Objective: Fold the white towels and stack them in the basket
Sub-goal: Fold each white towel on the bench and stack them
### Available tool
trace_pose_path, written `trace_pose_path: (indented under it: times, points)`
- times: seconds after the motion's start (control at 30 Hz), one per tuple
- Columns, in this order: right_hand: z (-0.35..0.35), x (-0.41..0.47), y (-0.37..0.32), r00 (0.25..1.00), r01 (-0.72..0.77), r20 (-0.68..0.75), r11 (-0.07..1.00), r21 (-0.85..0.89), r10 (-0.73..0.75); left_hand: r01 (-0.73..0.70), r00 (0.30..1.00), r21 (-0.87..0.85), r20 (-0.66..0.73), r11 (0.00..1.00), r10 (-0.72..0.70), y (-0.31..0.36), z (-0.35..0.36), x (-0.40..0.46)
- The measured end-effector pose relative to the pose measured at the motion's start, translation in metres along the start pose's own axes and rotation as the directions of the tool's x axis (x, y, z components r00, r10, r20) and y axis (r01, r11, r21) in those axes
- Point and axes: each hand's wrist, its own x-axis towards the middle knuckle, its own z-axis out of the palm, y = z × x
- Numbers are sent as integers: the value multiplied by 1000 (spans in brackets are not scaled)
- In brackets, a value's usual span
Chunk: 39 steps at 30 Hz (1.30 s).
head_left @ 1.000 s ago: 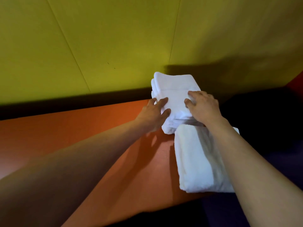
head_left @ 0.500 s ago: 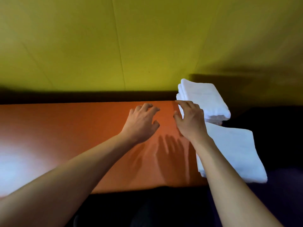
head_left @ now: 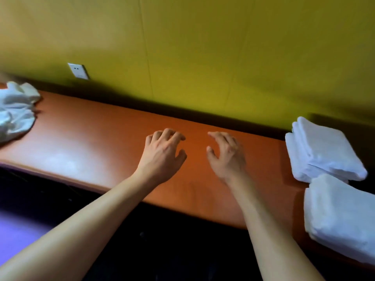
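Hands [head_left: 162, 157] [head_left: 227, 157] empty, grip slack, over orange counter [head_left: 91, 142]; yellow-green wall [head_left: 203, 57] behind.

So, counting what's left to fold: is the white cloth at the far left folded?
Not folded: the white cloth lies crumpled in a loose heap.

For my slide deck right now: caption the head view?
Empty hands over the orange table, folded towels right, crumpled towels left.
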Motion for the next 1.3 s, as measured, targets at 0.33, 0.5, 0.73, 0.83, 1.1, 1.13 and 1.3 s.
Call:
trace_pose_path:
  times: [0.33, 0.5, 0.73, 0.83, 1.1, 1.13, 1.3]
  points:
    - [80, 29, -144, 974, 128, 173, 986, 106, -145, 257, 966, 66, -27, 964, -256, -140, -55, -57]
    - [141, 56, -218, 933, 221, 265, 969, 114, -244, 374, 927, 89, -65, 923, -369, -224, -67, -74]
    - [244, 93, -306, 860, 311, 382, 941, 137, -339, 510, 860, 135, -97, 850, -501, -356, -58, -88]
    - [289, 107, -327, 827, 331, 432, 933, 142, -359, 551, 834, 161, -118, 819, -538, -415, -44, -90]
    - [381, 136, -327, 773, 326, 541, 939, 110, -332, 641, 762, 317, -159, 699, -628, -560, -8, -63]
    - [387, 137, -324, 775, 319, 544, 942, 103, -322, 657, 746, 338, -165, 674, -645, -575, -6, -56]
    - [405, 140, -305, 765, 322, 566, 944, 78, -307, 778, 603, 317, -138, 542, -786, -635, -4, -24]
